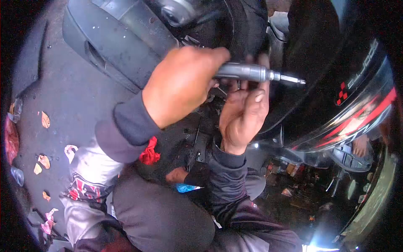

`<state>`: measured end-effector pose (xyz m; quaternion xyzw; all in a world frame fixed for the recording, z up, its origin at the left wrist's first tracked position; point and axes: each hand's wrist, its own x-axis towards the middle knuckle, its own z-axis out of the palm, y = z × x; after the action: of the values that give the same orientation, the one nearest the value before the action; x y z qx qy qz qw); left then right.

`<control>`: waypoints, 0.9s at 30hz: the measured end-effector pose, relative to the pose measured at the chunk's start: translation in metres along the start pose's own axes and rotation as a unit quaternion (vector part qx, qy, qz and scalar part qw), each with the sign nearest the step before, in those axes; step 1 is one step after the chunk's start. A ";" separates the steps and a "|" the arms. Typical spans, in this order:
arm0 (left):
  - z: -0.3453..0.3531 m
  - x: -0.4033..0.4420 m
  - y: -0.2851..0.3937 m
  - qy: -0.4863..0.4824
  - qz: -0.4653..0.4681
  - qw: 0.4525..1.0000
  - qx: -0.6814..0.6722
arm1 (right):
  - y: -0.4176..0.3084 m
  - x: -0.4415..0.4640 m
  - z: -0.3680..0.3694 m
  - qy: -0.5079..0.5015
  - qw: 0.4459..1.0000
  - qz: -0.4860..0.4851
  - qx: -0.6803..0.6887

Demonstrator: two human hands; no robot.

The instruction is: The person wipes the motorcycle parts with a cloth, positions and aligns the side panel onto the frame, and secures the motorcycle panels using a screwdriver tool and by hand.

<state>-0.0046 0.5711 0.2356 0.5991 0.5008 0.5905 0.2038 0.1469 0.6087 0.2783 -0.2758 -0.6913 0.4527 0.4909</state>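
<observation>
Left hand (180, 84) closed round a screwdriver (241, 72), upper centre; I see the right hand (242, 115) loosely open beside it, contact unclear.

Dark cuffs (136, 117), pale sleeve (94, 161) with red marking (86, 189), dark trousers (163, 212)

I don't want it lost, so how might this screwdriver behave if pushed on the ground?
The screwdriver would probably roll, since it looks cylindrical, perhaps in a curve because one end is thinner. Its metallic look suggests stiffness and some weight.
</observation>
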 end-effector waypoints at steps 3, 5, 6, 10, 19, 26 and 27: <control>0.018 0.000 -0.001 0.074 0.034 0.996 0.048 | -0.012 0.003 0.009 0.019 0.989 0.055 -0.135; 0.016 -0.002 -0.002 0.052 0.025 0.996 0.067 | -0.008 0.008 0.009 0.083 0.990 0.070 -0.087; 0.011 -0.004 -0.001 0.051 0.049 0.997 0.032 | -0.007 0.008 0.003 0.061 0.993 0.066 -0.079; -0.011 -0.002 -0.007 -0.028 0.055 0.998 -0.026 | -0.008 0.008 0.001 -0.033 0.999 0.013 0.038; -0.005 -0.009 -0.006 0.002 0.057 0.998 0.013 | -0.020 0.016 0.006 0.042 0.991 0.044 -0.118; 0.012 -0.007 0.003 0.047 0.023 0.998 0.034 | -0.028 0.017 0.004 0.025 0.983 0.065 -0.169; 0.015 -0.006 0.004 0.100 0.030 0.993 0.062 | -0.028 0.017 0.004 0.024 0.983 0.063 -0.169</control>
<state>0.0121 0.5700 0.2328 0.5633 0.5356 0.6215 0.0973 0.1388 0.6093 0.3109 -0.4091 -0.7270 0.3523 0.4242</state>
